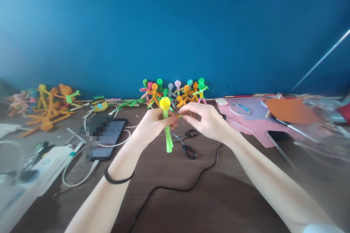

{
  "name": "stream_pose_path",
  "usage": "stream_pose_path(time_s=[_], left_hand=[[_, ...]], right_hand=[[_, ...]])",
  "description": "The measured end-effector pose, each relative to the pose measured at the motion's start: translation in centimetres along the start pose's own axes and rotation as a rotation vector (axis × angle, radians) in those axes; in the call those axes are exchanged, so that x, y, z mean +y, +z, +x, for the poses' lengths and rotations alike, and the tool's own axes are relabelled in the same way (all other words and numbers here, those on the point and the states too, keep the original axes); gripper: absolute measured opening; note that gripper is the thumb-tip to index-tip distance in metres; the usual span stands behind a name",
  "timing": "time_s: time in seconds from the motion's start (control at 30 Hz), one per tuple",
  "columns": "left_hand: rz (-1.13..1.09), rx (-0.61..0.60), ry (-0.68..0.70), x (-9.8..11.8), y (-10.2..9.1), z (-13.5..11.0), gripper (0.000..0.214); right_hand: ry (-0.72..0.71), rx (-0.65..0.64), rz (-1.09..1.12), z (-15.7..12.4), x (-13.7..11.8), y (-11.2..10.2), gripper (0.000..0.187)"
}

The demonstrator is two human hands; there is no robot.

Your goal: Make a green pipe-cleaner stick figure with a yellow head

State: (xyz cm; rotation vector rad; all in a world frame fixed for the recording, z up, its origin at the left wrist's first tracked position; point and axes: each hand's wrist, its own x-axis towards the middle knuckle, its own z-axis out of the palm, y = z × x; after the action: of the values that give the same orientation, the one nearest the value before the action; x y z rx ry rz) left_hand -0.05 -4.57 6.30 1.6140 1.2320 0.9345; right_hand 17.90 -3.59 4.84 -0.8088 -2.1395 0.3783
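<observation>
A pipe-cleaner figure [167, 136] with a coiled yellow head and light green body is upright in front of me. My left hand [153, 123] pinches it just below the head, its green legs hanging under the fingers. On the right, my right hand [201, 118] is closed, thumb and fingertips pinching a small orange-yellow pipe-cleaner end [178, 116] that shows between the two hands. Whether this end joins the figure is hidden by the fingers. Beneath the hands, black-handled scissors [188, 149] lie on the dark table [175, 207], blades partly covered.
Finished-looking pipe-cleaner figures [187, 91] stand along the blue wall; more orange ones [46, 123] lie at left. A phone [112, 142], white cables and a power strip [46, 171] sit left. Pink paper [262, 138] and an orange sheet [291, 110] lie right. A black cord [186, 190] crosses the front.
</observation>
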Motion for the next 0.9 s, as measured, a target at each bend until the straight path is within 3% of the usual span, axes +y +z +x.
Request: stream_pose_path(time_s=[0.17,0.47,0.9], left_hand=[[-0.169,-0.043,-0.07,0.16,-0.19,-0.08,0.013],[-0.236,-0.116,-0.112,0.08,-0.32,-0.19,0.013],[-0.121,-0.118,0.002,0.13,-0.23,-0.24,0.014]], right_hand=[[-0.16,0.054,-0.17,-0.11,0.4,0.49,0.012],[-0.305,0.11,-0.223,-0.22,0.57,0.64,0.018],[-0.232,0.103,-0.181,-0.22,0.19,0.56,0.013]])
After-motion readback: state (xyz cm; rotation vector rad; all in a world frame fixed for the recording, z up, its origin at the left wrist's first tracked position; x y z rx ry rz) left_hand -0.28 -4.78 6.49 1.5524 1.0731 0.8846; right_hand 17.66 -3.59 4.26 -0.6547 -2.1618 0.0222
